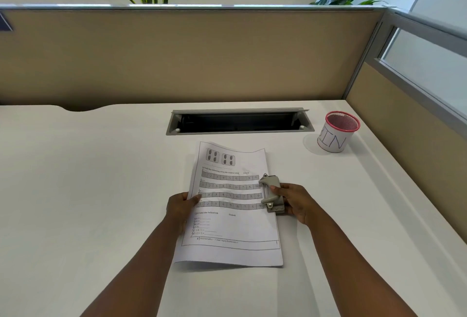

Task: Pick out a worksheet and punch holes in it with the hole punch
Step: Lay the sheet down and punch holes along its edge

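- Desk (75, 190): white surface, bare on the left side; nothing else was seen there.
- Left hand (180, 204): closed in a pinch on the left edge of the worksheet (227, 220), thumb on top, fingers under; that edge was held slightly lifted off the desk.
- Worksheet: 1 printed maths sheet, laid mid-desk in front of the person, just short of the cable tray (240, 122). Selection step was judged done, since only 1 sheet was in view.
- Hole punch (271, 196): grey 2-hole type, seated over the sheet's right edge, about mid-height.
- Right hand (295, 201): wrapped around the punch, thumb laid on the lever. Whether the lever was pressed down could not be told.
- No holes were seen in the paper; the edge under the punch was hidden.
- Progress was judged at alignment or press stage. Left to do: complete the press, release, pull the sheet free.
- Bin cup (337, 132): pink-rimmed mesh, far right, well apart from the sheet, untouched.
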